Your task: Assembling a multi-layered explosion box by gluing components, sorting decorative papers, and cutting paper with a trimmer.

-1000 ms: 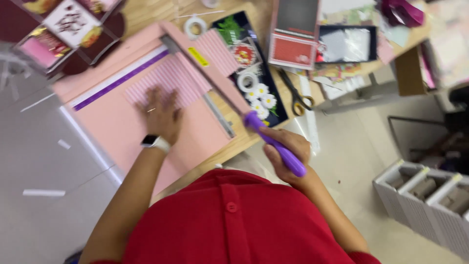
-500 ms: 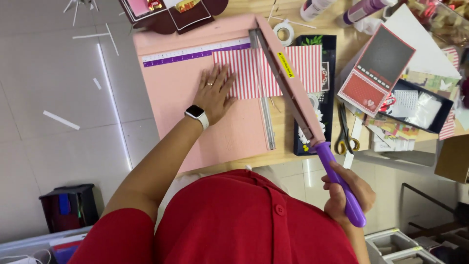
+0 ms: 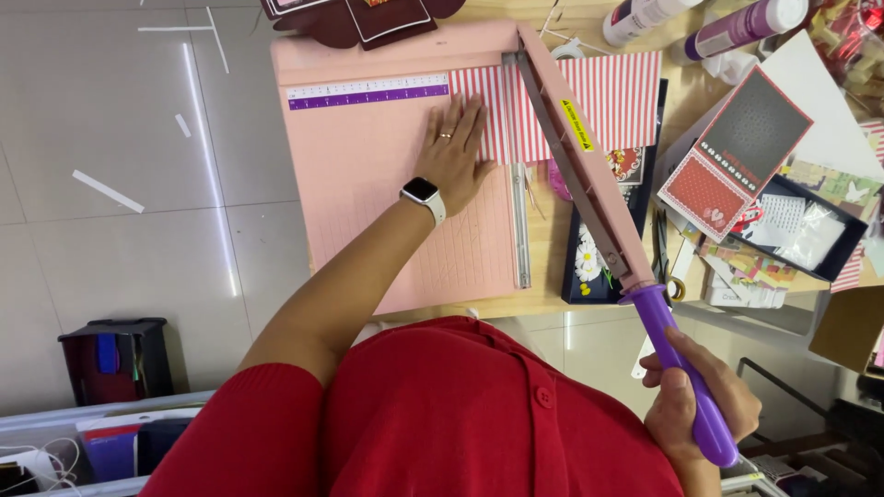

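A pink guillotine paper cutter (image 3: 368,212) lies on the wooden table. My left hand (image 3: 454,152), with a ring and a white-strapped watch, presses flat on a red-and-white striped sheet (image 3: 608,97) that lies across the cutter's edge. The pink blade arm (image 3: 580,161) is raised at a slant over the sheet. My right hand (image 3: 695,405) grips the arm's purple handle (image 3: 686,373) off the table's near edge.
Right of the cutter lie a black tray with flower stickers (image 3: 589,262), scissors (image 3: 665,253), a red-and-grey card (image 3: 737,152) and a black box of paper scraps (image 3: 801,225). Glue bottles (image 3: 737,23) stand at the far edge. Paper strips (image 3: 109,191) lie on the tiled floor.
The view has turned so that the cutter sits more upright in frame. My left hand stays flat on the striped sheet; my right hand still holds the purple handle with the blade raised.
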